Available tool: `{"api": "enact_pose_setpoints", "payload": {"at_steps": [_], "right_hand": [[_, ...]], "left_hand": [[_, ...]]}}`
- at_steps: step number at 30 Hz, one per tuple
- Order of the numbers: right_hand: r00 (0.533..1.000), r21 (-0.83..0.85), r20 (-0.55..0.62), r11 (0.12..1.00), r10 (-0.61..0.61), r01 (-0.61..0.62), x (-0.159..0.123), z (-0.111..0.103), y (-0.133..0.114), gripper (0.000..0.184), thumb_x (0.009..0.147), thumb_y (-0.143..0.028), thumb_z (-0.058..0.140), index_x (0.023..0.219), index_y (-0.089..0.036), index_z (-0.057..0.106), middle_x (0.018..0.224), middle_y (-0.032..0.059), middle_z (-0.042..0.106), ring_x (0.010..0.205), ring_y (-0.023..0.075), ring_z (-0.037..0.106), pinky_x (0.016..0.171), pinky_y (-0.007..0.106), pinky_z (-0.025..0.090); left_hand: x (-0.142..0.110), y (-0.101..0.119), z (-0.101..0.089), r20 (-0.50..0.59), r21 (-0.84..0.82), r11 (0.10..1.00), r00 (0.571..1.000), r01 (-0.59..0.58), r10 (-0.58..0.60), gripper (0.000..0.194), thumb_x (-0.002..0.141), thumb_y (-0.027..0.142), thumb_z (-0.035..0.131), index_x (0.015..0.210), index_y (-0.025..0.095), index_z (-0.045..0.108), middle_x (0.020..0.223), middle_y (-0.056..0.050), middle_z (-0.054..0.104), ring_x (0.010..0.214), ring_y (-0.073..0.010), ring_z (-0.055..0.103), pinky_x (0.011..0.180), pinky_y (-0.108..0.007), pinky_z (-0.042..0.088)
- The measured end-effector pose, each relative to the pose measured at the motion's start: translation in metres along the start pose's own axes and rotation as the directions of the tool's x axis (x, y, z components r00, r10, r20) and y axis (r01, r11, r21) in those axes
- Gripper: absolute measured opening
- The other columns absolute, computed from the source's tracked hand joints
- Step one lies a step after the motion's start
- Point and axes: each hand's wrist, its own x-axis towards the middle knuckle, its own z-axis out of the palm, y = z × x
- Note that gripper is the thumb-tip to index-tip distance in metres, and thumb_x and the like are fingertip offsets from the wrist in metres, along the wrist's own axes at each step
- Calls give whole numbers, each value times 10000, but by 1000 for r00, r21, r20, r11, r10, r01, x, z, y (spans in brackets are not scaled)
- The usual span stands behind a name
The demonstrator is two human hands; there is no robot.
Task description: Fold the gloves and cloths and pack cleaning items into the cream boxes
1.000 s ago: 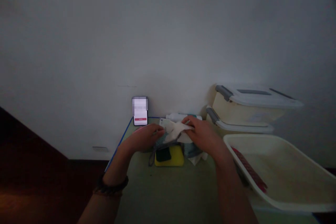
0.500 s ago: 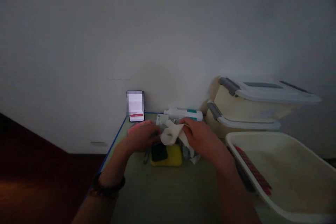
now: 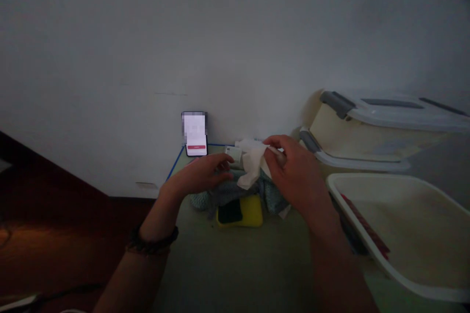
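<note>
My right hand [image 3: 295,171] is closed on a crumpled white tissue [image 3: 252,164], pinching it between thumb and fingers; a loose end hangs to the left. To the left of it, my left hand [image 3: 205,173] has its thumb and fingers apart, with nothing in them. Its fingertips are near a small pale box [image 3: 234,155] with printing. Below the hands lies a grey-green knitted cloth [image 3: 233,190], partly covered by my left fingers. In front of the cloth is a flat yellow thing [image 3: 252,211] with a dark piece [image 3: 230,211] on it.
A lit phone [image 3: 196,134] leans against the wall at the back left of the table [image 3: 235,264]. On the right, a cream open tub [image 3: 414,225] has a red patterned strip [image 3: 365,225] along its inner side. Behind it stand stacked lidded boxes [image 3: 382,137].
My right hand has drawn the tissue up and to the right. My left hand has come away from the tissue, its fingers spreading. The knitted cloth shows more, and the view has shifted slightly.
</note>
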Motion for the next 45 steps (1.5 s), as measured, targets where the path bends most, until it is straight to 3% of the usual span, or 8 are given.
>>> {"api": "enact_pose_setpoints", "payload": {"at_steps": [9,15,19,23,27,34,37,45], "right_hand": [[995,-40,91,999,-28,32,-1,9,-3,138,838,-229,458,888,-199,583,808,37,646,729,180,594,633,277,386],[993,-109,115,994,3,10,0,11,-6,144,846,-223,445,897,-225,579,790,49,647,728,191,601,623,287,395],[967,-130,255,990,-24,58,-3,21,-3,189,864,-230,423,954,-206,588,904,64,649,805,205,599,684,307,413],[850,-139,524,979,-54,147,-13,37,0,308,839,-323,496,1103,-177,563,1064,112,583,921,245,577,776,345,423],[784,-190,621,973,16,131,-14,51,3,325,816,-317,542,1106,-174,565,1114,144,531,925,266,585,789,367,426],[812,-318,559,948,167,24,-6,71,14,303,828,-108,381,1080,-104,549,1120,213,499,857,272,620,691,365,445],[824,-315,540,949,173,8,-7,77,16,354,834,-77,306,1116,-72,519,1157,245,462,828,265,635,683,365,456],[828,-285,537,959,161,-2,-2,83,22,330,814,-58,333,1077,-75,531,1125,229,493,778,221,632,680,345,471]], "left_hand": [[-5,0,-5,69,-38,999,998,-4,7,414,839,370,495,1198,163,488,1062,-95,641,946,-192,594,844,-320,438],[-4,-7,8,145,164,984,985,64,-89,899,499,443,776,1297,230,421,1398,-112,369,1267,-339,313,1014,-447,290],[4,-13,16,150,159,987,989,-11,-13,686,557,368,756,1194,254,532,1266,-74,498,1161,-283,436,977,-383,339],[12,-16,21,54,159,987,998,14,-23,494,659,400,678,1088,181,572,1098,-93,593,1001,-262,537,828,-349,423],[18,-17,28,-65,197,980,998,3,10,441,759,364,583,1124,124,526,1101,-127,604,975,-248,559,818,-343,419],[2,-4,0,-118,98,994,991,-56,67,332,793,365,561,1058,166,576,1051,-39,632,935,-174,589,808,-283,434],[-6,2,-14,-214,153,988,975,-21,54,281,826,372,499,1001,173,595,967,-18,642,897,-159,595,787,-278,433],[-6,15,-36,-167,347,938,984,-2,63,299,824,374,486,1013,174,603,923,-25,646,825,-159,590,712,-266,396]]}}
